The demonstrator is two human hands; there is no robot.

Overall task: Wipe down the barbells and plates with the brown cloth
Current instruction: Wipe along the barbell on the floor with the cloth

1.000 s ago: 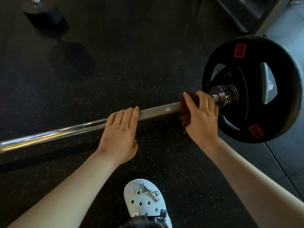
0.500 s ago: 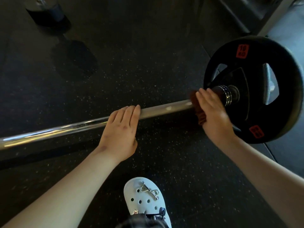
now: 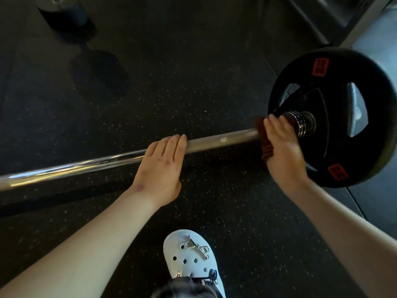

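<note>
Barbell (image 3: 221, 139) lies low over the black speckled floor (image 3: 193, 72), past a white shoe (image 3: 191, 259). Left grip (image 3: 159, 168) rests on the bar, fingers pressed together. Right grip (image 3: 283, 147) squeezes the brown cloth (image 3: 266, 147) round the bar, just beside the black plate (image 3: 354, 87). A grey frame (image 3: 365, 16) stands far behind.

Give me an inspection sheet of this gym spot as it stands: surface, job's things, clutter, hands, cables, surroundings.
Surface: black speckled rubber floor.
Job's things: barbell with a chrome shaft; black plate with red labels on the end to the person's right; brown cloth wrapped on the shaft beside the collar.
Clutter: white clog on the person's foot; dark object at top left, too dim to identify.
Hands: left hand rests on the shaft, fingers straight; right hand grips the brown cloth round the shaft.
Cables: nothing seen.
Surroundings: metal frame at top right.
</note>
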